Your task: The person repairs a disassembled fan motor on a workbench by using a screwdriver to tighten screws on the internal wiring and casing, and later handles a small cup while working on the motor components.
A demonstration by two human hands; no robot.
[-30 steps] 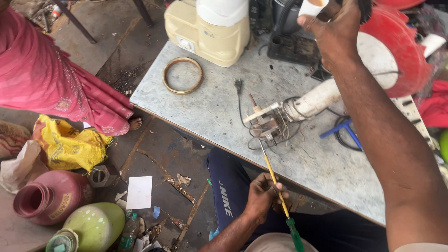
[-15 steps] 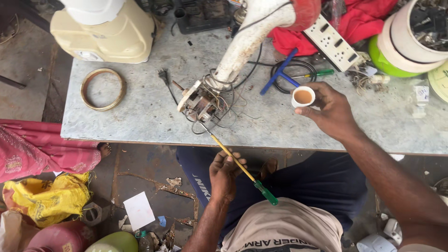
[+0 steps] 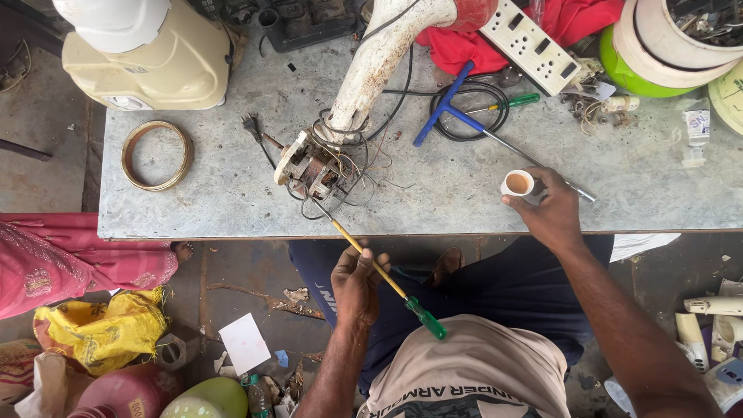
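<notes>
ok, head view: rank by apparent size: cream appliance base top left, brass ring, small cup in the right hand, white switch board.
1. cream appliance base, clearly largest
2. white switch board and brass ring: look about alike, the board long and narrow, the ring round, so not ranked
3. small cup, smallest, held in the right hand

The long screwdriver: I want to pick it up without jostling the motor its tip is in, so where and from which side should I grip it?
Probably at the green handle, coming from the near side, below the table edge. The screwdriver slants from the motor down toward the body, so the handle hangs free in open space, while the left hand pinches only the thin yellow shaft.
</notes>
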